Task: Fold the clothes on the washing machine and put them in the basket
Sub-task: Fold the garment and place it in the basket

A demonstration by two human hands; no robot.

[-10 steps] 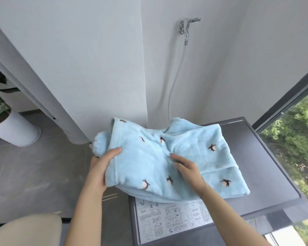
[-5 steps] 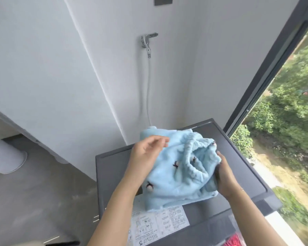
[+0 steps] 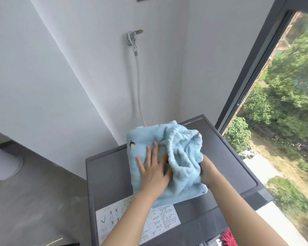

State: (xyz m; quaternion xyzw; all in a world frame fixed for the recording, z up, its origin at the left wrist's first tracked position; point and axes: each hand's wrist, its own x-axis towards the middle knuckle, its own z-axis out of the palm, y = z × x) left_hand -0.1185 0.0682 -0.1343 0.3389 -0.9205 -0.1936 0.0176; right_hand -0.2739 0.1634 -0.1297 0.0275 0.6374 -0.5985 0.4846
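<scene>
Head view shows the fleece (image 3: pixel 183 151) bunched on the washer (image 3: pixel 110 167), left hand (image 3: pixel 154 172) pressing it flat-fingered, right hand (image 3: pixel 209 172) gripping its edge, fingers hidden; it looks soft, light, floppy, best held underneath by both folded edges.

The right hand's (image 3: pixel 209 172) fingers are disappearing under the bunched blue garment (image 3: pixel 169 157), so its grip is unclear. A red item (image 3: pixel 228 238) at 5 o'clock is being cut off by the bottom edge. The label (image 3: pixel 160 219) print is showing too small to read. A white object (image 3: pixel 3 162) at 9 o'clock is running off-frame.
</scene>
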